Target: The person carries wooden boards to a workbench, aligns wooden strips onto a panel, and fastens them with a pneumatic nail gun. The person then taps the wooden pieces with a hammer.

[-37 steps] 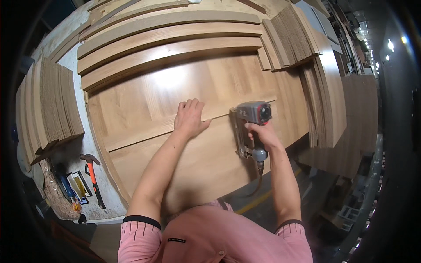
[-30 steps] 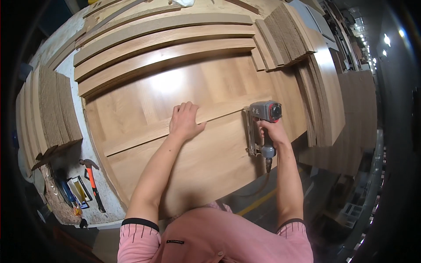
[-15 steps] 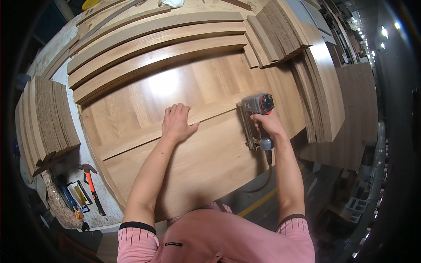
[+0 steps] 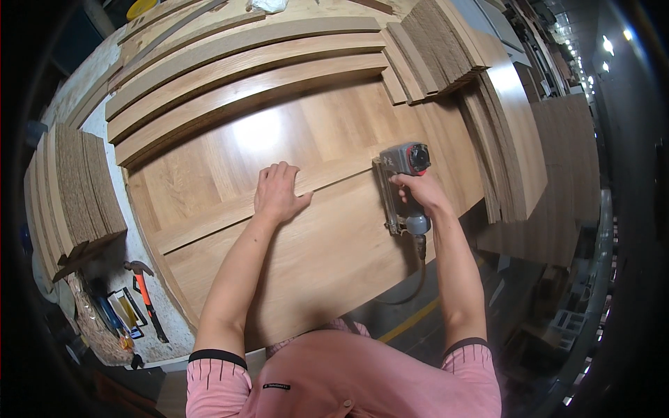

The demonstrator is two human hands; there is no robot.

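Note:
A narrow wood-grain strip (image 4: 209, 221) lies across a wide wood-grain panel (image 4: 306, 258), with a thin dark gap along the strip's near edge. My left hand (image 4: 279, 194) rests on the strip, fingers stretched forward and thumb out to the right, holding nothing. Farther right, my right hand (image 4: 424, 191) is wrapped round the handle of a grey and black nail gun (image 4: 403, 159). The gun's nose is over the right part of the strip; whether it touches is hidden. An air hose (image 4: 421, 268) runs from the handle down past the panel's near edge.
Long boards (image 4: 251, 90) lie along the panel's far side. Stacks of cut boards stand at left (image 4: 90, 184) and right (image 4: 512, 139). A claw hammer (image 4: 144, 292) and other small tools lie on the white bench (image 4: 171, 306) at left. A yellow line (image 4: 411, 317) marks the floor.
The whole view has shifted slightly. Both hands and the nail gun keep nearly the same places on the strip; the air hose hangs a little differently.

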